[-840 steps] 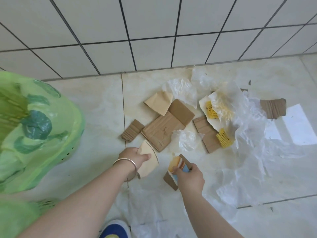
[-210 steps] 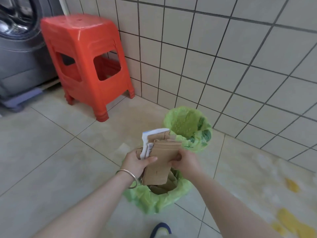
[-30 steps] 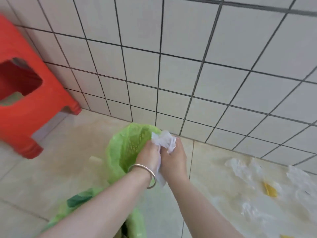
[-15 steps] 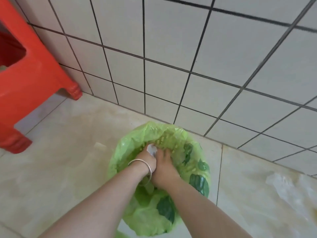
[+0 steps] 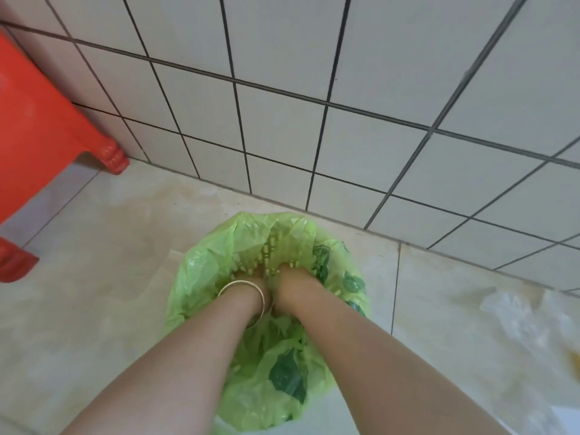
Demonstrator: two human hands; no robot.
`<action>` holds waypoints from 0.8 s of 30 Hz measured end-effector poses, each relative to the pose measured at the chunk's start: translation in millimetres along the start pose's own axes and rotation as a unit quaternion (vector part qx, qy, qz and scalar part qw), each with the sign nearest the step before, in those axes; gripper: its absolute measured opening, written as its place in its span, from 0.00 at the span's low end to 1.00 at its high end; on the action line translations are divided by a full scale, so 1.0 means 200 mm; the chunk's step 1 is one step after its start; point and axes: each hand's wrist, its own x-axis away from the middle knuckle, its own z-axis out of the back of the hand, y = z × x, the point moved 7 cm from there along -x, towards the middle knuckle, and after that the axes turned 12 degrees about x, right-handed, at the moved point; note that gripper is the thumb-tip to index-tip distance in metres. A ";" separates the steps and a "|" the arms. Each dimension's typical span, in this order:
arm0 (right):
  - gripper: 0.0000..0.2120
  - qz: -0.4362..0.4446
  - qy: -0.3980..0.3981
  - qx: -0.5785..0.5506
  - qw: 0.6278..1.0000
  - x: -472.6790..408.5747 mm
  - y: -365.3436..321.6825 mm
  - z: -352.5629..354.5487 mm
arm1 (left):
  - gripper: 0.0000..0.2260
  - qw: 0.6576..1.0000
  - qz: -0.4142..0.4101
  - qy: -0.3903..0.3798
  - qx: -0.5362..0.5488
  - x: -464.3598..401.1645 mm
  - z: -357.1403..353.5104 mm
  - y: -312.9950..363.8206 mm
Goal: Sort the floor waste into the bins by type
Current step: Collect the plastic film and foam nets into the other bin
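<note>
A bin lined with a green leaf-print bag [image 5: 201, 262] stands on the floor against the tiled wall. Both my hands are pushed down inside it, side by side. Only the back of my left hand [image 5: 251, 277], above a metal bangle [image 5: 241, 287], and the back of my right hand [image 5: 293, 277] show. The fingers of both are hidden deep in the bag, so what they hold cannot be seen. No white plastic wad is visible in the bin.
Crumpled clear plastic sheets [image 5: 514, 312] lie on the floor tiles at the right, with a yellow scrap [image 5: 572, 359] at the frame edge. A red plastic stool [image 5: 40, 136] stands at the left by the wall.
Both hands, which held a white plastic wad above the bin a second ago, have gone deeper into the bag. The wad is out of sight now.
</note>
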 end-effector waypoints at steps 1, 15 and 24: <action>0.20 -0.020 0.043 -0.020 0.999 0.05 0.02 0.05 | 0.28 0.999 -0.006 0.030 -0.009 0.06 0.05 0.02; 0.11 -0.188 0.330 -0.308 0.872 1.44 1.06 -0.23 | 0.09 0.889 -0.385 0.167 -0.184 1.33 -0.43 1.19; 0.15 -0.334 0.285 -0.369 0.819 2.17 1.90 -1.17 | 0.13 0.855 -0.459 -0.026 -0.241 1.79 -1.70 1.79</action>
